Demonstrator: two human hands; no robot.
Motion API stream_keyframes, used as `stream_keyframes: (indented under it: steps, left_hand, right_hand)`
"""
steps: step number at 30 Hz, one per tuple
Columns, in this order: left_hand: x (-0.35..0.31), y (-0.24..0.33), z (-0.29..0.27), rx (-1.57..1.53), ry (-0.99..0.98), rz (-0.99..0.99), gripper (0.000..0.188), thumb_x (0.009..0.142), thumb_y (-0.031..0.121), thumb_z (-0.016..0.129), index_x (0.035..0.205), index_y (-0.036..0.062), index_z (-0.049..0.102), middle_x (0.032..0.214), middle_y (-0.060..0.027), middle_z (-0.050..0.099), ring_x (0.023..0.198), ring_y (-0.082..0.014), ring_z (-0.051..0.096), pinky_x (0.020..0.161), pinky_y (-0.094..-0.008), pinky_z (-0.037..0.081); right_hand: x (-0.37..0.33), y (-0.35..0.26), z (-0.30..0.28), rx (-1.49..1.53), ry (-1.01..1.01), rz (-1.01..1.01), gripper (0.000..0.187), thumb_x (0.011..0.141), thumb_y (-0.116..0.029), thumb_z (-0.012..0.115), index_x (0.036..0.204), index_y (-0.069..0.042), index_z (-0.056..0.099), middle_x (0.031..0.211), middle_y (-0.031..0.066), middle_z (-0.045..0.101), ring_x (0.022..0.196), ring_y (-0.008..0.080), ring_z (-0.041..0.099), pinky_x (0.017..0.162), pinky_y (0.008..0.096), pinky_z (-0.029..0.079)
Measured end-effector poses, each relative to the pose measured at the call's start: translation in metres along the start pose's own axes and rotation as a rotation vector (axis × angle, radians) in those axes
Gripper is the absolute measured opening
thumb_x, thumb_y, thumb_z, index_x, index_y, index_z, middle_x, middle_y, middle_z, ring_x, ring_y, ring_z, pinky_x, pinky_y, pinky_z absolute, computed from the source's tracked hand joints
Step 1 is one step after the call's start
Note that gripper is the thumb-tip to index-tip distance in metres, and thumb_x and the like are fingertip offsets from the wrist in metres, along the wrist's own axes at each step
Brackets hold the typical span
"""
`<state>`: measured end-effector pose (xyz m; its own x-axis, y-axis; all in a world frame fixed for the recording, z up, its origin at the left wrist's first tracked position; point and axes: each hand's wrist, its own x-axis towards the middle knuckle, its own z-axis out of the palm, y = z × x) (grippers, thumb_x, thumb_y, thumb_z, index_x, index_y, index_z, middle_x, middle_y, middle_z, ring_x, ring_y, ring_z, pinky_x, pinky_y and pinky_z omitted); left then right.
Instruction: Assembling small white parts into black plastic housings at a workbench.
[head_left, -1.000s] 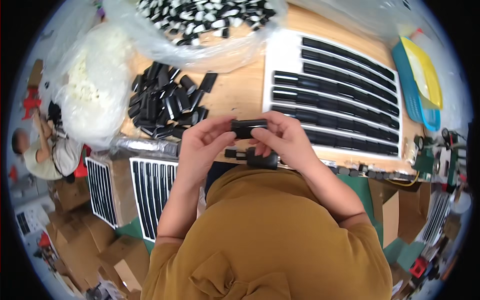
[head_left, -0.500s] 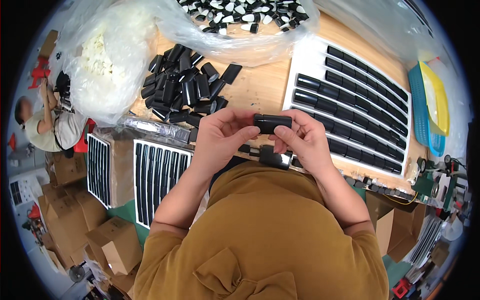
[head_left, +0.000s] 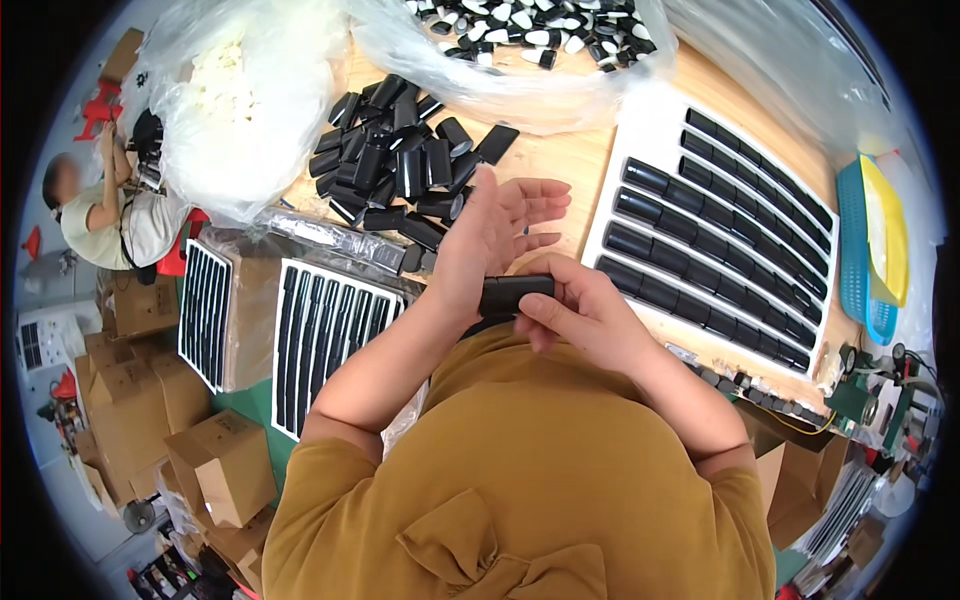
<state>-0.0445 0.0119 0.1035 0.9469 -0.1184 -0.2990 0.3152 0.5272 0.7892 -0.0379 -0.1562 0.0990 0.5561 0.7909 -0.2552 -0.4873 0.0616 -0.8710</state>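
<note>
Partly hidden: black part (head_left: 513,295) | right hand (head_left: 585,320) grips | left hand (head_left: 495,235) splayed

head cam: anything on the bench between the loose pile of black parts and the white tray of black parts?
In the head view, the left hand, fingers spread open, fills most of the gap between the pile of black parts and the white tray; beyond its fingertips only bare wooden bench shows.

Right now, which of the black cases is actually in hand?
The black case pinched by the right hand against the open left hand. The others lie loose in the pile or in rows in the white tray.
</note>
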Motion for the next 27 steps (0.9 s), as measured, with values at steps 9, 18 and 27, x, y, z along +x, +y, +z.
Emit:
stream_keyframes:
  steps: [9, 18, 27]
  left_hand:
    - [-0.004, 0.002, 0.010, 0.077, -0.009, -0.008, 0.074, 0.098, 0.062, 0.016, 0.120, 0.0007, 0.050, 0.116, -0.0116, 0.056, 0.113, -0.0196, 0.049, 0.100, -0.0367, 0.033]
    - [0.000, -0.003, 0.001, 0.109, 0.109, 0.133, 0.057, 0.101, 0.051, 0.025, 0.111, 0.0021, 0.054, 0.107, -0.0090, 0.060, 0.105, -0.0154, 0.052, 0.094, -0.0315, 0.037]
    - [0.012, 0.026, -0.049, 0.703, 0.133, 0.161, 0.020, 0.083, 0.007, 0.070, 0.103, 0.0026, 0.064, 0.078, 0.0001, 0.063, 0.067, -0.0048, 0.055, 0.057, -0.0192, 0.042]
  right_hand:
    - [-0.003, 0.007, -0.003, -0.704, -0.051, -0.399, 0.026, 0.098, -0.024, 0.051, 0.110, -0.001, 0.046, 0.076, 0.0094, 0.055, 0.068, 0.0217, 0.055, 0.065, 0.0313, 0.043]
    - [0.004, -0.013, 0.003, -0.658, -0.088, -0.211, 0.020, 0.097, -0.018, 0.051, 0.108, -0.002, 0.044, 0.082, 0.0126, 0.056, 0.073, 0.0221, 0.055, 0.068, 0.0312, 0.043]
    - [0.050, -0.008, -0.036, -0.404, 0.252, -0.077, 0.026, 0.098, -0.020, 0.055, 0.119, -0.007, 0.047, 0.070, -0.0018, 0.050, 0.059, 0.0054, 0.046, 0.049, 0.0214, 0.035]
